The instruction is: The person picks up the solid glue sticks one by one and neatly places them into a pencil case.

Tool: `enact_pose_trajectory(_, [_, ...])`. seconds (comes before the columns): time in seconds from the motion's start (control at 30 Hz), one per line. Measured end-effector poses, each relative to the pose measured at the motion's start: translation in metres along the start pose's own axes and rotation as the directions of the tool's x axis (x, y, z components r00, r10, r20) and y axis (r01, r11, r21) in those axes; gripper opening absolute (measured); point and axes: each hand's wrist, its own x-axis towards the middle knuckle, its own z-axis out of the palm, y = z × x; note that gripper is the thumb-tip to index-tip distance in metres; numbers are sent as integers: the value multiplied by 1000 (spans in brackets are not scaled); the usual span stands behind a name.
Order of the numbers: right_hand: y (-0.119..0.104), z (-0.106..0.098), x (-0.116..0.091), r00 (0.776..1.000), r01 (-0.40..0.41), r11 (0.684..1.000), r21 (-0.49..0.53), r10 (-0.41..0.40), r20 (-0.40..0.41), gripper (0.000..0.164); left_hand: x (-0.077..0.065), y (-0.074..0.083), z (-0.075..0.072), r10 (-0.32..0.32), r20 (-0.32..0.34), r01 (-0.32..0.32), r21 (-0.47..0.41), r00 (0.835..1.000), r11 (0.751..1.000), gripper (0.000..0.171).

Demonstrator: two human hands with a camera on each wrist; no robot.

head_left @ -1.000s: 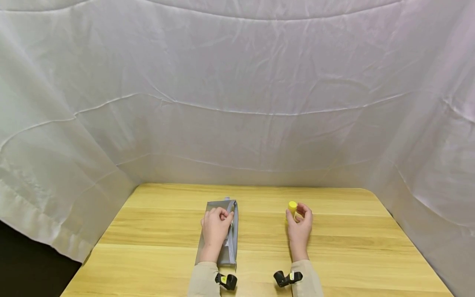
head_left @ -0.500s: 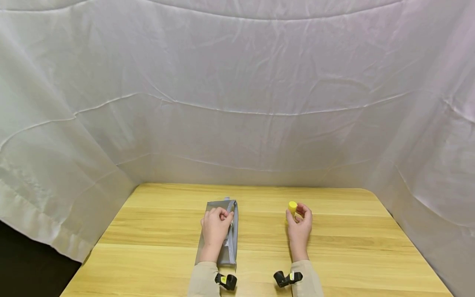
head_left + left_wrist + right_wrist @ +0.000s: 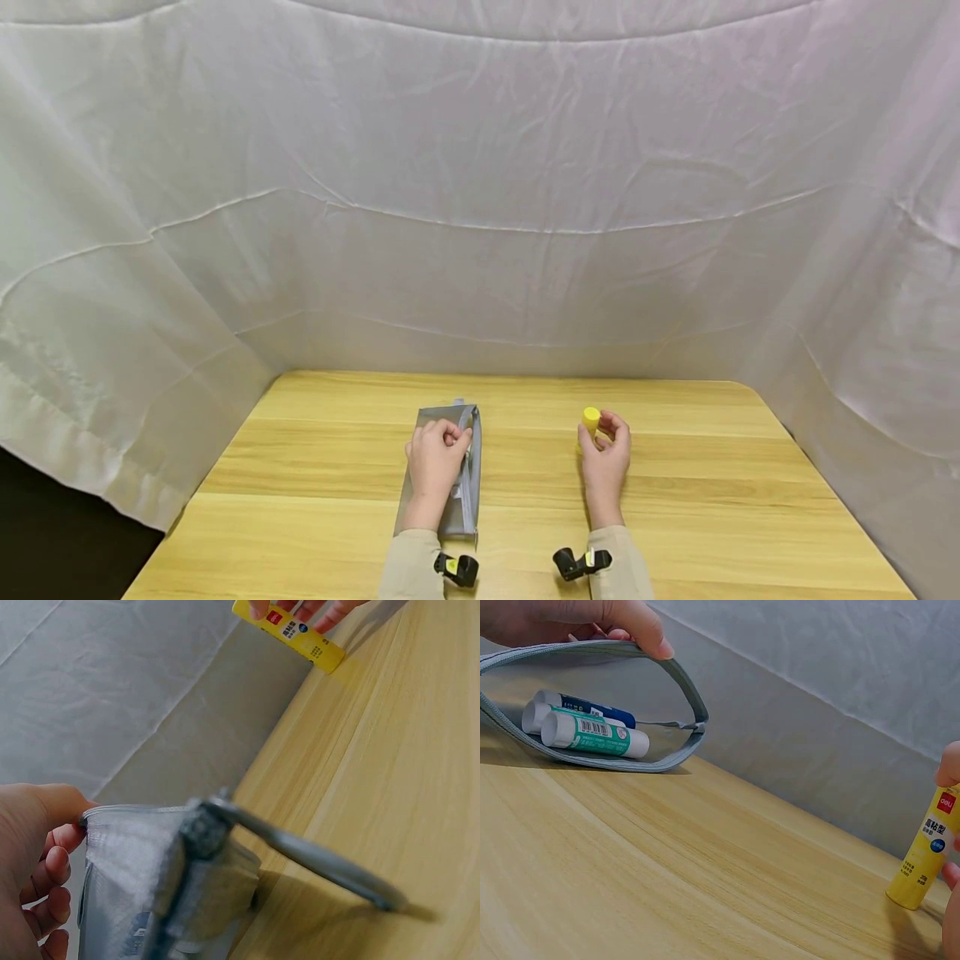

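Note:
My left hand (image 3: 433, 462) pinches the upper edge of a grey zippered pouch (image 3: 468, 500) between thumb and finger and holds its mouth wide. Inside the pouch lie a green-and-white glue stick (image 3: 596, 735), a second one partly hidden behind it, and a blue-and-white glue stick (image 3: 600, 710). Over to the right, my right hand (image 3: 606, 467) grips a yellow glue stick (image 3: 924, 851) by its upper part. That stick is nearly upright, its lower end at the tabletop; whether it touches is hard to tell. The left wrist view also has the yellow glue stick (image 3: 289, 634) near its top.
Both hands are over a wooden table (image 3: 712, 500) with pale planks. A light grey curtain (image 3: 480, 275) hangs behind the table and along both sides. Each sleeve carries a black wrist camera, one on the left (image 3: 457, 569) and one on the right (image 3: 581, 562).

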Motion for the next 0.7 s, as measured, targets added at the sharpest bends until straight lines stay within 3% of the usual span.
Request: enact_pose_trajectory(0.7, [1, 0, 0, 1000, 0, 1000, 20, 0, 2, 45, 0, -1, 2, -8, 6, 8, 6, 1000, 1000, 27])
